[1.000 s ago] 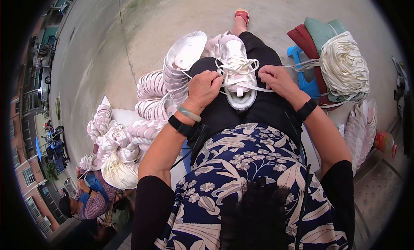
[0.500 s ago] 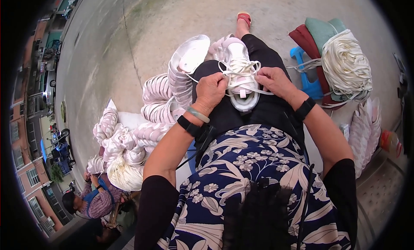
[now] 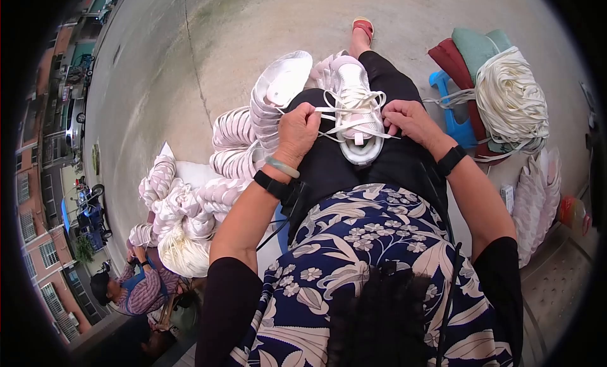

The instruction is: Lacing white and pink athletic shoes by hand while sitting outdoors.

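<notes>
left hand (image 3: 298, 130) pinching lace (image 3: 325, 109), right hand (image 3: 408, 119) curled by white shoe (image 3: 355, 87), grip unclear

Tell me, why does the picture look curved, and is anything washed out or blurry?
Head view: the fisheye lens bends and tips the buildings at left, with blackness around the edge; head view: light is soft, yet the hollow white shoe part looks almost washed out; head view: the left hand and right hand look fairly crisp, the far buildings softer.
</notes>
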The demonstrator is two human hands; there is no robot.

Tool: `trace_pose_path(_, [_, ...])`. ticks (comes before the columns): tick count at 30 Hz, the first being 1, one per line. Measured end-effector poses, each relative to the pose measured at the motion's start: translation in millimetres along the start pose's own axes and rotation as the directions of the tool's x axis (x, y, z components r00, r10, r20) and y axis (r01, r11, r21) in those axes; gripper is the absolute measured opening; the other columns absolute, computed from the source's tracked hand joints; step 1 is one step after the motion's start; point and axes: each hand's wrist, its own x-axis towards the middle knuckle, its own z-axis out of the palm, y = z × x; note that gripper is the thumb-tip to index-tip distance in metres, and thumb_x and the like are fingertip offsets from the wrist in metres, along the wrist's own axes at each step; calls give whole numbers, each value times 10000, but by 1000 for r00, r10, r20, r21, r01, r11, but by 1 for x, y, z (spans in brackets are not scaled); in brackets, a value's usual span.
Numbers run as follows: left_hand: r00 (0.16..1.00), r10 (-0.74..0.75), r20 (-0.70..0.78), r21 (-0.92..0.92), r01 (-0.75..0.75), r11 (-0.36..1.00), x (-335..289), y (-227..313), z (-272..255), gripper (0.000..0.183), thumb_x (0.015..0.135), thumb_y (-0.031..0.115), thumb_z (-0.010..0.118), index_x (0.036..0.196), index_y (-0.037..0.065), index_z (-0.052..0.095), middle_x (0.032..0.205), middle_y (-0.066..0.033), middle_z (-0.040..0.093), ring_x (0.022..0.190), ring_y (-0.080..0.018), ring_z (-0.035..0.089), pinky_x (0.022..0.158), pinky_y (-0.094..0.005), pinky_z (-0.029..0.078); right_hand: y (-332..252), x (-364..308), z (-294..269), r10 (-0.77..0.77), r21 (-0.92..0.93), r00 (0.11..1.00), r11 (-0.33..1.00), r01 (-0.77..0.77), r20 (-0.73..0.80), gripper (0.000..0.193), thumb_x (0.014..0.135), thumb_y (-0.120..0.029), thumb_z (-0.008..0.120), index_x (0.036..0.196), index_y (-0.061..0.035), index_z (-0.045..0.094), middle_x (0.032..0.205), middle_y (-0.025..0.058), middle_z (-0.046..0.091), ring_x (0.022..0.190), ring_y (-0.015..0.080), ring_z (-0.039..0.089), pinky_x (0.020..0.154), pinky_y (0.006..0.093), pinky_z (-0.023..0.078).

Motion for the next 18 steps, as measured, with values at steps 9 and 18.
trace_pose_path(9, [965,53,-256,159,-12,987,28,-69,-33,85,762,102,546,787,25,569,711,-161,600,681,-313,597,616,-377,460,-4,2,2,31,69,999,997,-30,-18,134,840,-168,550,859,-52,614,715,2,596,542,46,533,448,171,364])
trace_pose_path(18, [965,-151,-216,500,242,831,96,-138,-43,158,738,158,570,852,49,572,840,-199,610,834,-385,578,741,-463,458,-11,7,0,67,189,995,981,-51,-81,144,831,-154,575,870,-19,605,700,20,603,512,44,527,419,154,375])
